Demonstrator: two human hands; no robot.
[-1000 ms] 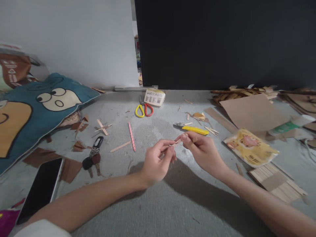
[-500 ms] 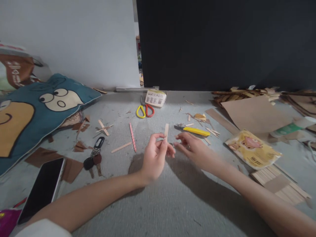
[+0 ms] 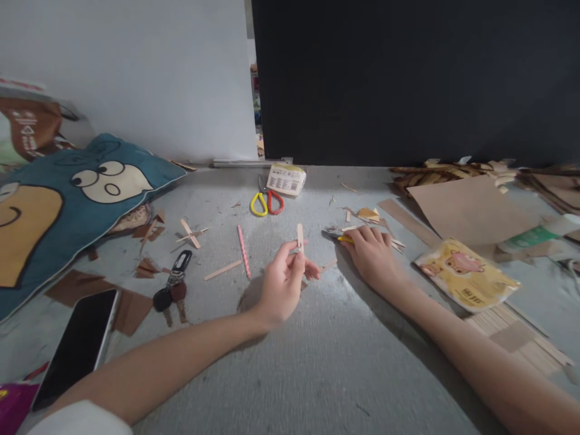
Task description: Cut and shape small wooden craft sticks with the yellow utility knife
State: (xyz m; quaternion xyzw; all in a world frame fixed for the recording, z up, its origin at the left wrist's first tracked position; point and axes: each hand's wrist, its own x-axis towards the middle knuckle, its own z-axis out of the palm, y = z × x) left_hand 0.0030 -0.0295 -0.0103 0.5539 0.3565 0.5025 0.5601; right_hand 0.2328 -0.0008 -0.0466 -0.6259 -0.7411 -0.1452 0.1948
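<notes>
Wooden stick (image 3: 299, 232): pinched near-upright between thumb and fingers of the left hand (image 3: 281, 287), above the counter (image 3: 290, 374). Right hand (image 3: 374, 257): fingers curled over the yellow cutter (image 3: 345, 238); closure on its handle cannot be determined. Scissors (image 3: 275, 204): beyond both.

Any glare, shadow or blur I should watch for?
Head view: pale sheen on the grey tabletop between the left hand and right hand, dark shadow beneath the right forearm; same head view: the pale flat wooden stick held up looks slightly soft, and lettering on the yellow cartoon-printed packet is blurred.
</notes>
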